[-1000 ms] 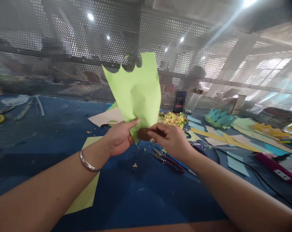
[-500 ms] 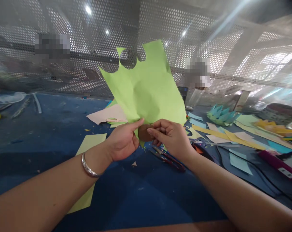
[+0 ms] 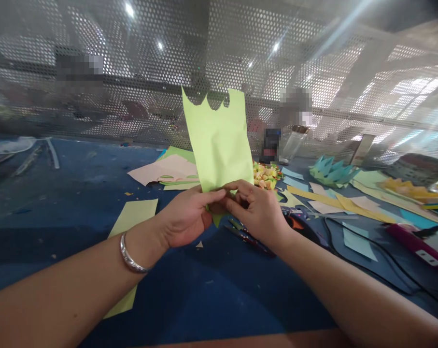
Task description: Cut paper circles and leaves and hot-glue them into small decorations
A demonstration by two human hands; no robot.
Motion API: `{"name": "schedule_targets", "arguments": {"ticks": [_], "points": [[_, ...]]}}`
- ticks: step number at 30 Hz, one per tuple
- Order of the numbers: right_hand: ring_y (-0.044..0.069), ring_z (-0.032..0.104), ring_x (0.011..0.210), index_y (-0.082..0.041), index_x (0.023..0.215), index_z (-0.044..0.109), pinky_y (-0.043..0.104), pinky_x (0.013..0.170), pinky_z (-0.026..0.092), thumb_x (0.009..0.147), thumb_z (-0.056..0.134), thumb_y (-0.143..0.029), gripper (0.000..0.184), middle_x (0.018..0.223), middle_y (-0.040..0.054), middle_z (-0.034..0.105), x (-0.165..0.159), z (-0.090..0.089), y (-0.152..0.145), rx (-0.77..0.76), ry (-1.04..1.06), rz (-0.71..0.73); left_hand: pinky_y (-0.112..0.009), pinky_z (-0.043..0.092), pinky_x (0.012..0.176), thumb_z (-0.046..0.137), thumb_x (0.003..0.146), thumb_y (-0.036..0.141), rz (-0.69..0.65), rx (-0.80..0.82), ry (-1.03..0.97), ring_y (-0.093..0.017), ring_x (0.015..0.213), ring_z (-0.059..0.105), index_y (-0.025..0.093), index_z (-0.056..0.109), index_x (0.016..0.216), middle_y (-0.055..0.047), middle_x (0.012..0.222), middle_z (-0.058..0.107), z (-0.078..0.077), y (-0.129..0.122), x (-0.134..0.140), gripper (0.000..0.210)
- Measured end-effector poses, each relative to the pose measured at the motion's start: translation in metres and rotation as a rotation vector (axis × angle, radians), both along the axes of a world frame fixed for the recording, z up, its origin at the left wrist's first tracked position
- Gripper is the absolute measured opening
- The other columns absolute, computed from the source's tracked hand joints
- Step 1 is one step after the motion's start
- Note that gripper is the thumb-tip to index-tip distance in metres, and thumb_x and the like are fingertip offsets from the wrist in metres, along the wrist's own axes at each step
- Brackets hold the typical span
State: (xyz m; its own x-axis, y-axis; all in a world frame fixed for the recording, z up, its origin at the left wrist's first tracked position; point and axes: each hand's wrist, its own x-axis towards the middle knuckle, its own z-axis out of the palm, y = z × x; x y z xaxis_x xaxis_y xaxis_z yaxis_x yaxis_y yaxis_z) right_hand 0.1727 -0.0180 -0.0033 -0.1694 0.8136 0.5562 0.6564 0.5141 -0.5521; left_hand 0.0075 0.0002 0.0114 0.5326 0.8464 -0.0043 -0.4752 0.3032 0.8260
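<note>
A light green sheet of paper [image 3: 220, 140] stands upright between my hands, its top edge cut into scalloped notches. My left hand [image 3: 191, 215] pinches its lower part between thumb and fingers. My right hand [image 3: 255, 210] is closed at the same lower edge, its thumb and fingertips meeting the paper beside the left thumb. A small green tip of paper pokes out below the fingers. Under my right hand a pair of scissors [image 3: 246, 237] lies on the blue table [image 3: 211, 299], partly hidden. On the left, a pale green paper strip [image 3: 134, 220] lies partly under my left forearm.
Pink paper [image 3: 161, 169] and green sheets lie behind my left hand. A heap of small paper pieces [image 3: 267, 175] sits behind the right. Rightward are a blue-green paper flower [image 3: 332, 171], yellow strips [image 3: 313, 196], a purple power strip [image 3: 417, 246] with a black cable, and a glass bottle [image 3: 294, 145].
The green sheet has turned and come down, now looking narrower and more upright. My hands have drawn closer together at its lower edge. The heap of paper pieces behind it has come into view.
</note>
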Motion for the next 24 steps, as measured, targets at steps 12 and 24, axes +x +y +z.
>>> {"name": "schedule_targets", "arguments": {"ticks": [12,24], "points": [[0.011,0.05,0.054,-0.017,0.118,0.072,0.025,0.057,0.041,0.094,0.062,-0.029,0.03,0.067,-0.0022,0.062,-0.003,-0.002,-0.003,0.109,-0.07,-0.012,-0.029,0.053,0.088,0.06,0.084,0.0,0.13,-0.045,-0.042,-0.018,0.091,0.071,0.011,0.077,0.09,-0.01,0.099,0.079,0.001,-0.002,0.004,0.021],[0.012,0.061,0.058,-0.02,0.109,0.061,0.025,0.057,0.05,0.089,0.07,-0.042,0.031,0.075,-0.0009,0.067,-0.004,-0.003,-0.008,-0.057,0.321,-0.002,-0.026,0.047,0.073,0.063,0.087,0.01,0.226,0.245,-0.097,-0.013,0.07,0.057,0.014,0.068,0.065,-0.002,0.072,0.061,0.011,0.005,-0.007,0.023]]}}
